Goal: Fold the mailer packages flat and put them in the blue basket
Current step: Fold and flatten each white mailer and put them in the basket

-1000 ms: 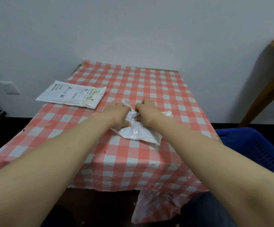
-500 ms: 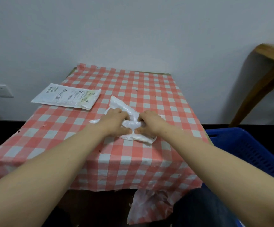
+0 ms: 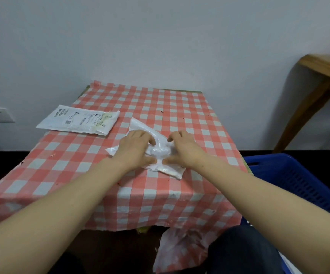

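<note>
While two hands [image 3: 134, 149] [image 3: 184, 149] grip one mailer [image 3: 160, 153], another [image 3: 79, 120] waits.

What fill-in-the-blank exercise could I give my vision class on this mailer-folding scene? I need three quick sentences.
1. Both hands, the left hand and the right hand, work on the crumpled white ____ at the middle of the table.
2. The labelled mailer lies flat to the ____ of the hands.
3. The basket beside the table is ____ in colour.

Missing words: mailer; left; blue
</note>
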Available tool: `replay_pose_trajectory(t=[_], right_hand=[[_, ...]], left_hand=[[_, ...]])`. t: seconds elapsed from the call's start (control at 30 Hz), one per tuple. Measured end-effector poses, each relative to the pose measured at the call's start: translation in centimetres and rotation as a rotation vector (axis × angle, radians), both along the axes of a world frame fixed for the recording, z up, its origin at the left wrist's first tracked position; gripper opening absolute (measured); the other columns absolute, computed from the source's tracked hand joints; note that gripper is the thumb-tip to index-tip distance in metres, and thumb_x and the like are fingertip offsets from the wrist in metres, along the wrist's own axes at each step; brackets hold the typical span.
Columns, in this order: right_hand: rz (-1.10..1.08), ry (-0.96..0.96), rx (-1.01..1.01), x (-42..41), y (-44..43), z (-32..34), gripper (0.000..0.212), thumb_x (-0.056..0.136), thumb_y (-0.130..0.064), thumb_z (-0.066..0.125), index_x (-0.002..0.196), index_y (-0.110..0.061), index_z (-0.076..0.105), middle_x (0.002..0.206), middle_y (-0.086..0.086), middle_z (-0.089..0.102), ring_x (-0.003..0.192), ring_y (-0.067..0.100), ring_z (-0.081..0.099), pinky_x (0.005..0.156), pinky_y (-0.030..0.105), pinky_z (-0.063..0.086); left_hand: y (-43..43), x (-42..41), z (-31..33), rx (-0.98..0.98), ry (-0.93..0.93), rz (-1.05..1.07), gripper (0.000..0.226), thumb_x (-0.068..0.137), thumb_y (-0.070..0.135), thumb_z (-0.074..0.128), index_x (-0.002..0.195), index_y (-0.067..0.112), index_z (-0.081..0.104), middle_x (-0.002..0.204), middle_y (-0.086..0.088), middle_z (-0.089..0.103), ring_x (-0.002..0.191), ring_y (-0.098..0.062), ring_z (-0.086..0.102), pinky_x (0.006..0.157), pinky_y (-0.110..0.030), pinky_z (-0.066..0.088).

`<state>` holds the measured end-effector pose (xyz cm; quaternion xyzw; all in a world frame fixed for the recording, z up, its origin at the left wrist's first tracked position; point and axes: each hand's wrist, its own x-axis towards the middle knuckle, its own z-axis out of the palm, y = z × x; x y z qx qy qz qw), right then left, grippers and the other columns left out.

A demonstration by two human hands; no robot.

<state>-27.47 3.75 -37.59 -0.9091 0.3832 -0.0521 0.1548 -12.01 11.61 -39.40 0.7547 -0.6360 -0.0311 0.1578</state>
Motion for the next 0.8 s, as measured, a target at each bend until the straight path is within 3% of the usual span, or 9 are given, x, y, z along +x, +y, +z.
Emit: replay_pose_trajectory(t=[0.1, 0.17, 0.23, 0.33, 0.4, 0.57, 0.7, 0.8], right_hand=[[0.043, 0.088, -0.127, -1.3, 0.6, -0.3, 0.054, 0.084, -0.046, 0.065, 0.129, -0.019, 0.052, 0.135, 0.001, 0.039, 0.126, 0.019, 0.033, 0.101, 0.031, 0.036], [0.053, 0.157, -0.078, -1.4, 0.7, -0.8, 0.054, 0.086, -0.047, 0.061, 0.130, -0.018, 0.052, 0.137, 0.003, 0.038, 0.127, 0.023, 0.031, 0.103, 0.035, 0.036], [0.043, 0.160, -0.046, -0.9, 0.5, -0.8, 0.050, 0.087, -0.043, 0.061, 0.129, -0.016, 0.055, 0.134, 0.005, 0.039, 0.125, 0.024, 0.033, 0.103, 0.036, 0.036], [0.019, 0.105, -0.047, -0.2, 0.1, -0.9, 0.036, 0.088, -0.030, 0.062, 0.120, -0.013, 0.057, 0.116, 0.005, 0.044, 0.114, 0.025, 0.043, 0.089, 0.031, 0.040], [0.032, 0.096, -0.058, 0.0, 0.1, -1.1, 0.028, 0.089, -0.023, 0.060, 0.114, -0.011, 0.057, 0.108, 0.005, 0.043, 0.107, 0.026, 0.046, 0.081, 0.029, 0.039], [0.059, 0.104, -0.044, -0.6, 0.3, -1.4, 0.036, 0.094, -0.028, 0.055, 0.127, -0.014, 0.057, 0.125, 0.007, 0.045, 0.115, 0.026, 0.045, 0.095, 0.036, 0.043], [0.038, 0.089, -0.100, -0.1, 0.6, -1.5, 0.033, 0.092, -0.022, 0.057, 0.122, -0.009, 0.052, 0.124, 0.010, 0.046, 0.110, 0.027, 0.048, 0.090, 0.036, 0.044], [-0.031, -0.045, -0.024, -0.7, 0.5, -0.8, 0.046, 0.086, -0.021, 0.062, 0.128, -0.016, 0.044, 0.129, 0.004, 0.045, 0.111, 0.022, 0.049, 0.086, 0.033, 0.046]], left_hand=[[1.1, 0.0, -0.9, 0.028, -0.044, -0.075, 0.053, 0.082, 0.047, 0.065, 0.130, 0.025, 0.054, 0.142, 0.000, 0.041, 0.134, -0.020, 0.029, 0.111, -0.036, 0.025], [1.3, -0.1, -0.9, 0.162, -0.050, -0.085, 0.061, 0.088, 0.049, 0.057, 0.142, 0.028, 0.040, 0.153, 0.000, 0.027, 0.143, -0.021, 0.016, 0.116, -0.037, 0.018], [1.1, 0.0, -0.6, 0.243, -0.041, -0.075, 0.062, 0.089, 0.050, 0.055, 0.144, 0.030, 0.035, 0.155, 0.001, 0.023, 0.144, -0.021, 0.011, 0.116, -0.040, 0.019], [0.7, -0.2, -0.2, 0.200, 0.045, -0.062, 0.046, 0.085, 0.045, 0.063, 0.126, 0.028, 0.049, 0.137, 0.001, 0.038, 0.131, -0.017, 0.024, 0.105, -0.041, 0.036], [0.6, -0.3, -0.3, 0.175, 0.076, -0.063, 0.037, 0.084, 0.040, 0.065, 0.116, 0.025, 0.052, 0.129, 0.001, 0.039, 0.125, -0.017, 0.027, 0.101, -0.040, 0.038], [1.2, 0.0, -0.9, 0.216, 0.037, -0.046, 0.054, 0.088, 0.050, 0.057, 0.138, 0.033, 0.044, 0.148, -0.004, 0.026, 0.141, -0.020, 0.011, 0.114, -0.038, 0.022], [1.0, -0.7, -0.4, 0.111, 0.130, -0.021, 0.046, 0.081, 0.042, 0.068, 0.122, 0.026, 0.053, 0.122, 0.002, 0.039, 0.124, -0.019, 0.031, 0.100, -0.036, 0.037], [1.4, -0.5, 0.3, 0.109, 0.118, -0.019, 0.057, 0.079, 0.042, 0.071, 0.130, 0.032, 0.048, 0.127, -0.001, 0.042, 0.123, -0.020, 0.036, 0.101, -0.035, 0.035]])
